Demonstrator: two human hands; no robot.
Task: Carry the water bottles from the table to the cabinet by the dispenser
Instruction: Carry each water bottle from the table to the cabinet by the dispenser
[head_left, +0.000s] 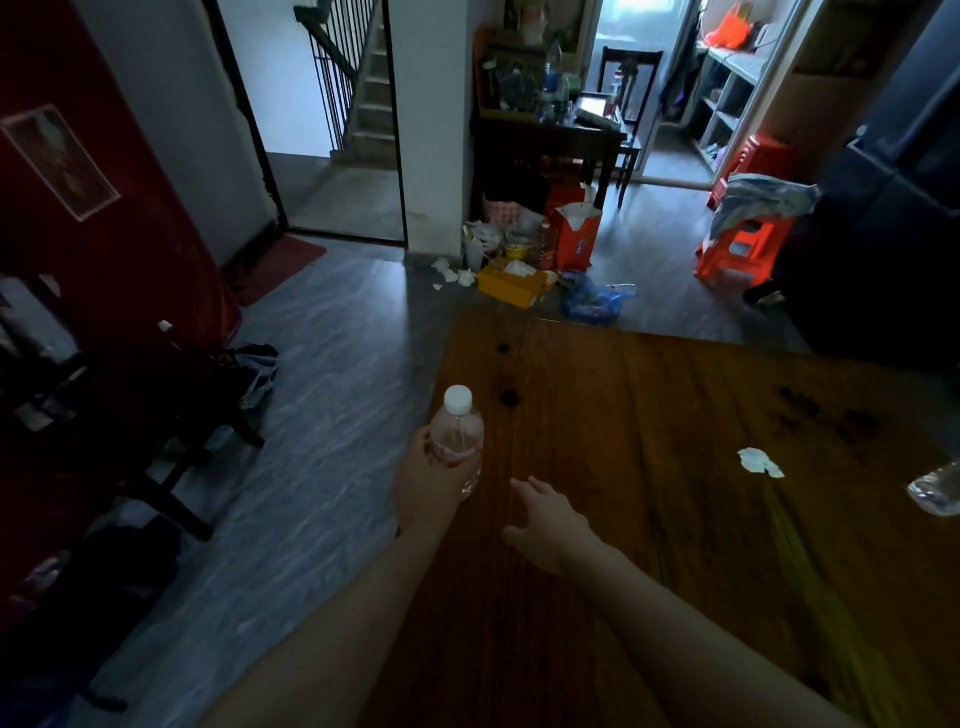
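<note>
At the near left corner of the wooden table, the person's left hand is wrapped around a clear water bottle with a white cap, holding it upright by its middle at the table's edge. Just beside it, the right hand hovers over the wood, empty, fingers loosely spread. Further right lies a scrap of crumpled paper, and at the far right edge what looks like a second bottle is cut off from sight. I judge the carrying barely begun: one bottle in hand, at least one left, and neither cabinet nor dispenser is plainly seen.
</note>
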